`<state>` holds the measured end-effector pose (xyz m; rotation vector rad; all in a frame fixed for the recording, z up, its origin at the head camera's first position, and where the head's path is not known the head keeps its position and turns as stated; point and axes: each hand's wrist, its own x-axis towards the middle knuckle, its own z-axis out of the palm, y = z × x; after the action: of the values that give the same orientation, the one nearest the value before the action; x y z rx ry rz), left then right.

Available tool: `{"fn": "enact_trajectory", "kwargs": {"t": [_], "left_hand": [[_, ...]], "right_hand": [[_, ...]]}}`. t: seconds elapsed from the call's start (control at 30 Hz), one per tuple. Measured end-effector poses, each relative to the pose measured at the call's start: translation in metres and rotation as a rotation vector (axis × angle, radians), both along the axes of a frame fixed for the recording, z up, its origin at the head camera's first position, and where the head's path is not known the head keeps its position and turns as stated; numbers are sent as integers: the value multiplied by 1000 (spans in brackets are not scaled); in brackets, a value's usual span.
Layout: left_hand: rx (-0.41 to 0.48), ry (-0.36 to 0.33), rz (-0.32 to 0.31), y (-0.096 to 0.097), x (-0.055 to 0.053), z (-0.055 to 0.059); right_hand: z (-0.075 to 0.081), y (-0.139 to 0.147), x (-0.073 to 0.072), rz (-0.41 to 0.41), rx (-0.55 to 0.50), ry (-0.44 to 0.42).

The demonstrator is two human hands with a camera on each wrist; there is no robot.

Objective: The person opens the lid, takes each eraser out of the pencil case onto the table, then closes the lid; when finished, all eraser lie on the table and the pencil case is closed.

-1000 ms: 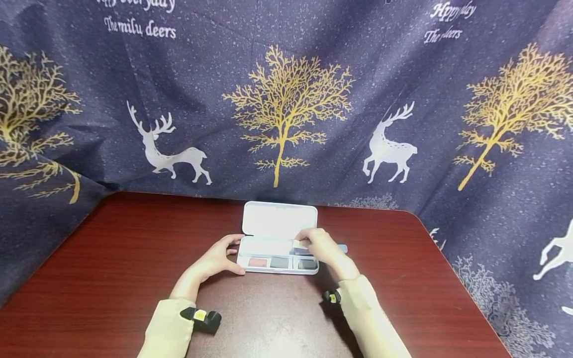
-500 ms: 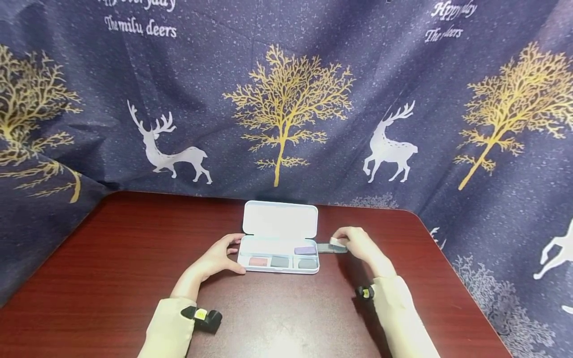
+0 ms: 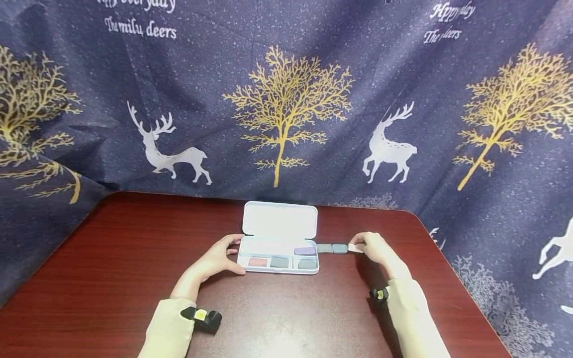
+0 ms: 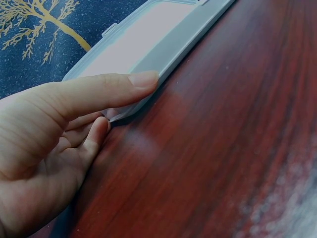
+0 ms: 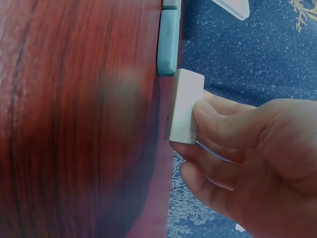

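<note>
A pale blue-white pencil case (image 3: 264, 244) lies with its lid up. My left hand (image 3: 219, 256) grips its left end; in the left wrist view the thumb (image 4: 141, 79) rests on the rim and the other fingers curl by the corner, partly hidden. My right hand (image 3: 375, 247) pinches a white eraser (image 5: 187, 101) between thumb and fingers at the right end of a row. That row runs right from the case: a grey-green eraser (image 3: 324, 248), then a blue eraser (image 3: 339, 248). The white one is tilted, close to the blue one's end.
Inside the case are a purple block (image 3: 305, 251), a pink block (image 3: 258, 262) and two dark grey-green blocks, one in the right front compartment. The lid (image 3: 280, 220) leans back near the table's far edge. A patterned cloth (image 3: 286, 99) hangs behind the brown table (image 3: 268, 313).
My right hand has carried the white eraser from over the case rightward, past the blue eraser, down to the row's end. My left hand and the case have stayed put.
</note>
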<state>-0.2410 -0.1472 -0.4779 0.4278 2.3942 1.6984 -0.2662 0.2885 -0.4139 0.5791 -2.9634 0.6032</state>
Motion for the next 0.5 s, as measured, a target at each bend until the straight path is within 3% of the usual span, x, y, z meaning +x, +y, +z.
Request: {"fn": "enact_trajectory", "kwargs": {"t": [0.5], "left_hand": [[-13, -6, 9, 1, 2, 3]], "right_hand": [[-3, 0, 0, 12, 2, -57]]}}
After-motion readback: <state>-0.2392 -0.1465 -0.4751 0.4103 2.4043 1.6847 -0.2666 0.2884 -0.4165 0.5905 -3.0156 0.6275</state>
